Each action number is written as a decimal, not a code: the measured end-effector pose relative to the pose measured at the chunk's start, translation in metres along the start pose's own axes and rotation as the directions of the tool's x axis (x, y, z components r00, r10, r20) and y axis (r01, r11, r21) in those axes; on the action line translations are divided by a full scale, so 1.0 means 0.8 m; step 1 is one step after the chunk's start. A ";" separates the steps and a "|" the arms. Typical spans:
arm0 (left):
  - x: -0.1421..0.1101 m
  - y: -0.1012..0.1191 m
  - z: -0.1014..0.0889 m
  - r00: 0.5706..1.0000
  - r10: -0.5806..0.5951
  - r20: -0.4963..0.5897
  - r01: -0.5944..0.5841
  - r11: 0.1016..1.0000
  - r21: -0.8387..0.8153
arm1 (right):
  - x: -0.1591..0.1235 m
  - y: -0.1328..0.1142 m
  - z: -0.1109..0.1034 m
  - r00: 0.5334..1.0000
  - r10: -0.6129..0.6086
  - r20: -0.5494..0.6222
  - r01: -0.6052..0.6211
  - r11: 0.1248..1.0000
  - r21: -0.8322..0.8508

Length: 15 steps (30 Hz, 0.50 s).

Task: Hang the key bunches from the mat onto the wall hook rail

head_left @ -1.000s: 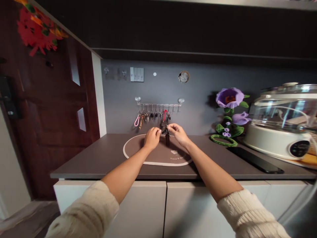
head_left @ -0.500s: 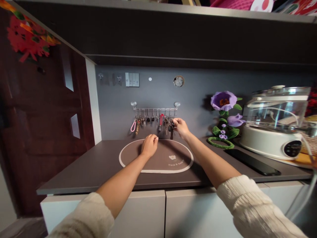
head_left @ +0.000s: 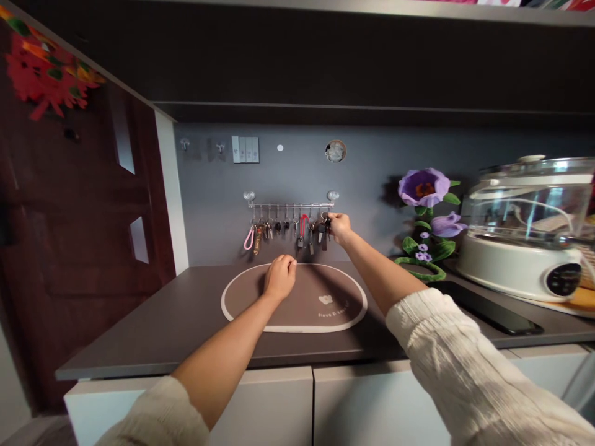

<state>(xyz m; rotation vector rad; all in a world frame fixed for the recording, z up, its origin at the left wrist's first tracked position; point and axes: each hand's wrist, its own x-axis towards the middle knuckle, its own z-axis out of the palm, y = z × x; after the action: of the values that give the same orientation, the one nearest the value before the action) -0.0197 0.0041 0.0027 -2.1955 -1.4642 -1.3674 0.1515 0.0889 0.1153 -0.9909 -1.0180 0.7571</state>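
Note:
A clear hook rail (head_left: 292, 205) on the grey wall carries several bunches of keys, a pink loop strap (head_left: 249, 238) and a red cord (head_left: 304, 224). At the rail's right end my right hand (head_left: 340, 228) pinches a bunch of keys (head_left: 322, 230) with dark fobs, near the last hooks. Whether its ring sits on a hook I cannot tell. My left hand (head_left: 280, 276) is curled closed over the brown oval mat (head_left: 307, 310), below the rail. Its fingers are turned away, so anything inside them is hidden.
A purple fabric flower (head_left: 424, 188) stands right of the rail, with a black phone (head_left: 497, 310) and a white appliance with a clear top (head_left: 520, 248) beyond it. A dark shelf (head_left: 325, 62) overhangs the counter (head_left: 153, 322). A door (head_left: 83, 260) is at left.
My right hand has risen a little towards the rail with the keys. The left hand stays nearly still over the mat. The view has shifted slightly.

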 end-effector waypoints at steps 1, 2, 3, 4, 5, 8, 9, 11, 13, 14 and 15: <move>0.000 0.000 0.000 1.000 -0.005 0.000 0.005 1.000 0.000 | 0.002 0.002 0.003 1.000 -0.001 -0.014 0.001 1.000 -0.004; 0.000 0.000 -0.001 1.000 -0.010 -0.001 0.010 1.000 0.002 | 0.005 0.003 0.006 1.000 -0.004 -0.031 0.003 1.000 -0.009; 0.000 0.000 -0.001 1.000 -0.013 -0.002 0.013 1.000 0.003 | 0.007 0.005 0.008 0.999 -0.008 -0.051 0.007 1.000 -0.014; 0.000 0.000 -0.001 1.000 -0.015 -0.003 0.015 1.000 0.006 | 0.010 0.007 0.010 0.997 -0.014 -0.072 0.012 1.000 -0.022; -0.001 0.000 -0.001 1.000 -0.016 -0.005 0.016 1.000 0.009 | 0.013 0.010 0.011 0.995 -0.022 -0.093 0.019 0.999 -0.031; -0.001 0.001 -0.001 1.000 -0.018 -0.006 0.018 1.000 0.015 | 0.021 0.017 0.014 0.990 -0.058 -0.132 0.051 0.997 -0.057; -0.001 0.001 -0.001 1.000 -0.019 -0.006 0.019 1.000 0.015 | 0.024 0.020 0.015 0.988 -0.069 -0.138 0.061 0.996 -0.064; -0.001 0.001 -0.002 1.000 -0.024 -0.008 0.024 1.000 0.015 | 0.028 0.025 0.018 0.984 -0.090 -0.152 0.079 0.994 -0.077; -0.001 0.001 -0.002 0.999 -0.034 -0.011 0.034 0.999 0.015 | 0.029 0.030 0.019 0.981 -0.095 -0.169 0.082 0.993 -0.081; -0.001 0.001 -0.002 0.999 -0.040 -0.012 0.041 0.999 0.016 | 0.029 0.032 0.020 0.980 -0.088 -0.178 0.075 0.994 -0.078; -0.001 0.001 -0.002 0.999 -0.047 -0.014 0.047 0.999 0.016 | 0.028 0.034 0.020 0.980 -0.077 -0.186 0.064 0.995 -0.074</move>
<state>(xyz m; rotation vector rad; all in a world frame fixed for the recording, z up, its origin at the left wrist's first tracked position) -0.0199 0.0022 0.0038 -2.1510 -1.5260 -1.3762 0.1427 0.1238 0.1011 -1.0581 -0.9131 0.5619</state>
